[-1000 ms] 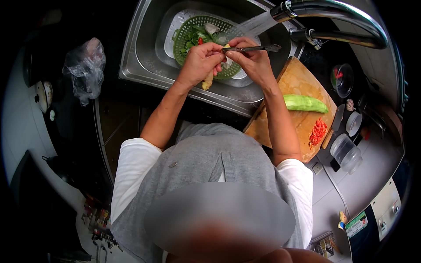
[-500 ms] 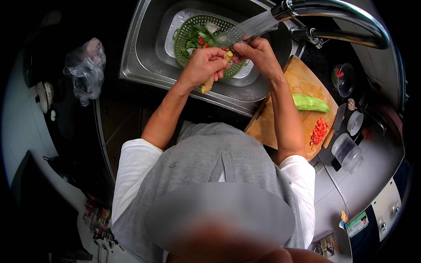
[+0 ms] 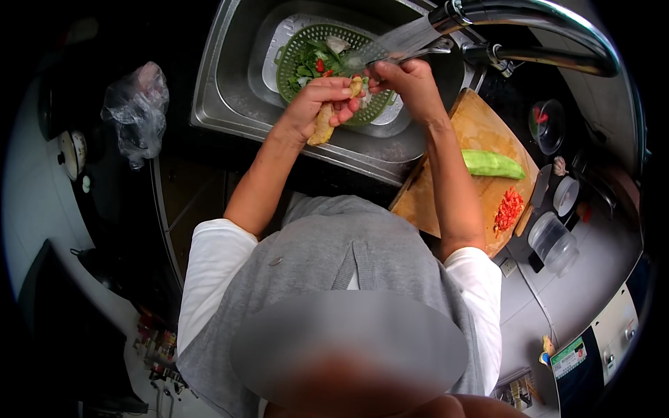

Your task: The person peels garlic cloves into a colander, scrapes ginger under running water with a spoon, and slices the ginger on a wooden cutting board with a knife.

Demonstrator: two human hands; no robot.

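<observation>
My left hand (image 3: 313, 104) is closed around a knobbly piece of ginger (image 3: 322, 127), its pale upper end showing between thumb and fingers. Close beside it, my right hand (image 3: 412, 82) pinches a slim metal utensil (image 3: 437, 48); its shiny end points right and its working end is hidden. Below both hands sits a green colander (image 3: 281, 82) in the sink (image 3: 209, 90). Leafy greens (image 3: 305, 64), a red chilli piece (image 3: 320, 65) and a whitish piece (image 3: 337, 44) lie in it. Water (image 3: 401, 43) streams from the faucet (image 3: 519, 12) into the colander.
On the right, a wooden cutting board (image 3: 425, 202) carries a peeled green gourd (image 3: 491, 164) and chopped red chilli (image 3: 509, 210). A knife (image 3: 535, 198) lies at its edge, near clear containers (image 3: 552, 240). A plastic bag (image 3: 137, 115) sits on the left counter.
My hands have moved slightly apart. The ginger has shifted a little left with my left hand, and more of the metal utensil shows beyond my right hand.
</observation>
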